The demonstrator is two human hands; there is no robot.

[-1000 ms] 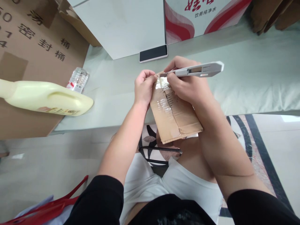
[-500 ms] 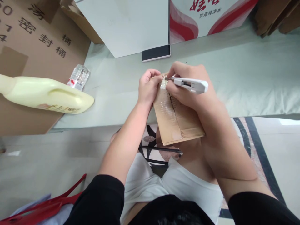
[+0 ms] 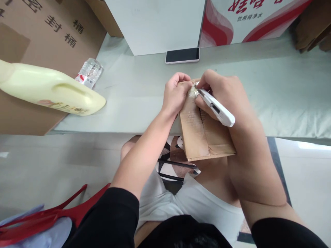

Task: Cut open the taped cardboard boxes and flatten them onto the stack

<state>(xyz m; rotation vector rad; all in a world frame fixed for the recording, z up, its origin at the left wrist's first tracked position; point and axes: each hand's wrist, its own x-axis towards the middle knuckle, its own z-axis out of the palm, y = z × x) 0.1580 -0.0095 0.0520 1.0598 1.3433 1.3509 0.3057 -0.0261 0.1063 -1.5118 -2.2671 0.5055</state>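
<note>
A flat brown cardboard box (image 3: pixel 196 131) with clear tape (image 3: pixel 193 92) across its top part rests at the front edge of the covered bench. My left hand (image 3: pixel 177 91) grips its upper left corner, thumb on top. In my right hand (image 3: pixel 222 89) is a white utility knife (image 3: pixel 217 108), its tip at the taped upper end close to my left thumb. The knife's body slants down to the right over the box. My right palm hides part of the box's right side.
A smartphone (image 3: pixel 182 55) lies behind my hands, against a white carton (image 3: pixel 160 27). A pale yellow bottle (image 3: pixel 51 88), a clear plastic bottle (image 3: pixel 90 72) and a large cardboard box (image 3: pixel 51 44) are at left. A red and white carton (image 3: pixel 248 24) stands behind at right.
The knife has turned, so its rear end now points lower and towards me. Its tip stays near the taped upper end. The whole view has shifted slightly.
</note>
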